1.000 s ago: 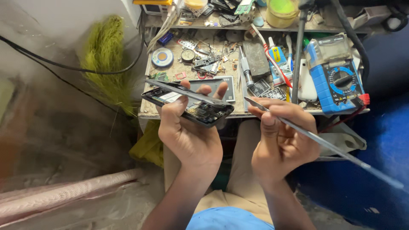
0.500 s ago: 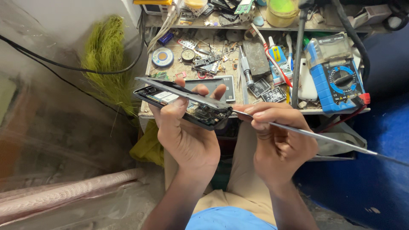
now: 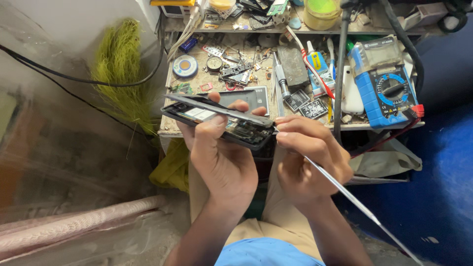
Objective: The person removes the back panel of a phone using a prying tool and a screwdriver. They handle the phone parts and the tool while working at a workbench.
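The left hand (image 3: 224, 157) gripped the opened phone (image 3: 217, 120) just above the worktop (image 3: 256, 69) edge. The right hand (image 3: 308, 157) pinched a long thin metal pry tool (image 3: 345, 192), whose tip had moved in from a second earlier and now touched the phone's corner seam, its back panel (image 3: 217, 107) lifted. A blue multimeter (image 3: 387, 83) lay beyond.

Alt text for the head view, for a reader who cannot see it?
A left hand holds an opened phone while the right hand puts a thin metal tool to its edge, above a cluttered bench with a blue multimeter.
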